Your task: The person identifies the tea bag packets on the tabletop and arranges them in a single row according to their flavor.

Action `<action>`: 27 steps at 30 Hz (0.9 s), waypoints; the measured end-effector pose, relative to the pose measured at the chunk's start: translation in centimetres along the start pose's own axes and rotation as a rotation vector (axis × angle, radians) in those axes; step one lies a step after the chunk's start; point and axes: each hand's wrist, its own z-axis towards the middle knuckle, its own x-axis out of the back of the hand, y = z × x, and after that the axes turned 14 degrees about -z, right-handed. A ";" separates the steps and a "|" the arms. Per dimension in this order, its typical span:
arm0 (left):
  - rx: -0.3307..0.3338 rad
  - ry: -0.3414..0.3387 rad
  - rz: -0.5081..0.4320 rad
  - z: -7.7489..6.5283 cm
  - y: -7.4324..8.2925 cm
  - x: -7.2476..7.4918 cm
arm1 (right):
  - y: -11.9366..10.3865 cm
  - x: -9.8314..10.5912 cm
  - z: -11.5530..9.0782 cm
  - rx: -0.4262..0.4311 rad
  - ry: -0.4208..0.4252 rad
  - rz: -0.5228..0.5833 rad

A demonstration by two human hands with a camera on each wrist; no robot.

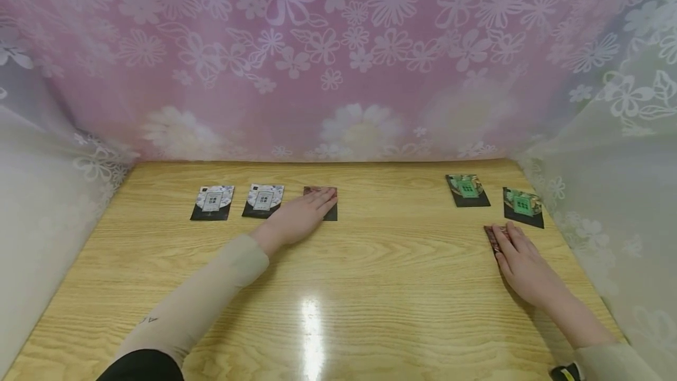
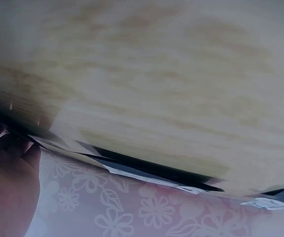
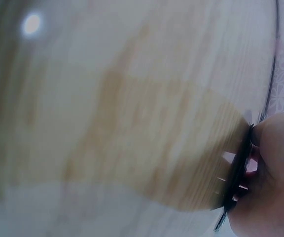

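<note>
My left hand (image 1: 298, 216) rests its extended fingers on a dark sachet with a reddish upper part (image 1: 330, 213), covering most of it. To its left lie two white-and-black sachets, one closest to the hand (image 1: 263, 199) and another farther left (image 1: 213, 201). On the right side, my right hand (image 1: 529, 269) lies over a second reddish dark sachet (image 1: 492, 239), its fingers reaching across the top. Much of that sachet is hidden under the hand. In the right wrist view the sachet (image 3: 238, 168) shows edge-on beneath the fingers.
Two green-and-black sachets, one at the back (image 1: 468, 190) and one near the right edge (image 1: 523, 207), lie beyond my right hand. A wooden table (image 1: 391, 287) bears everything. A pink floral curtain (image 1: 296, 93) hangs along its back edge, with pale sheets at both sides.
</note>
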 end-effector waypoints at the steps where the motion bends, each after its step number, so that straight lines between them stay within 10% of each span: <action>1: 0.002 0.002 0.000 0.0 -0.1 0.0 | 0.0 0.0 0.0 -0.003 0.002 -0.002; 27: 0.034 0.022 -0.060 -0.6 -0.9 -0.3 | 0.0 -0.2 0.1 0.016 0.013 -0.015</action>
